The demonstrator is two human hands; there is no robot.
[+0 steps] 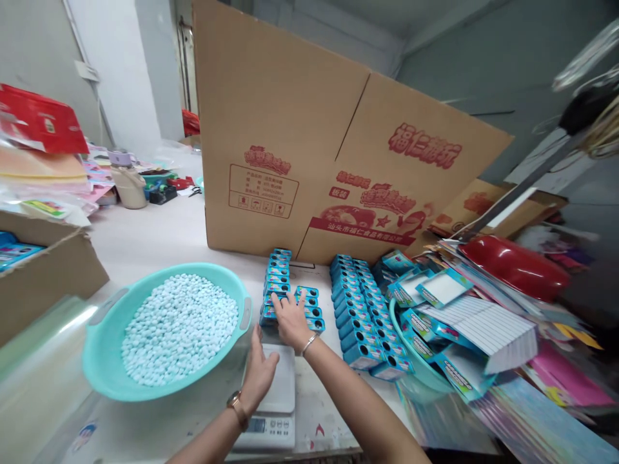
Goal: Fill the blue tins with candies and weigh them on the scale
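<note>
Centre frame: right hand (290,318) lies flat, fingers spread, on the small blue boxes (290,298), pressing, not gripping. Left hand (260,376) rests open on the white scale (276,399), holding nothing. Right of centre, long rows of filled boxes (360,309) stand finished. Lower left, teal basin (104,361) is heaped with pale tablets (178,327); I judge much remains.

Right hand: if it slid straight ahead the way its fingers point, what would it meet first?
The right hand already rests on the small blue boxes; going on, it would push that row, then probably reach the cardboard carton behind.
</note>
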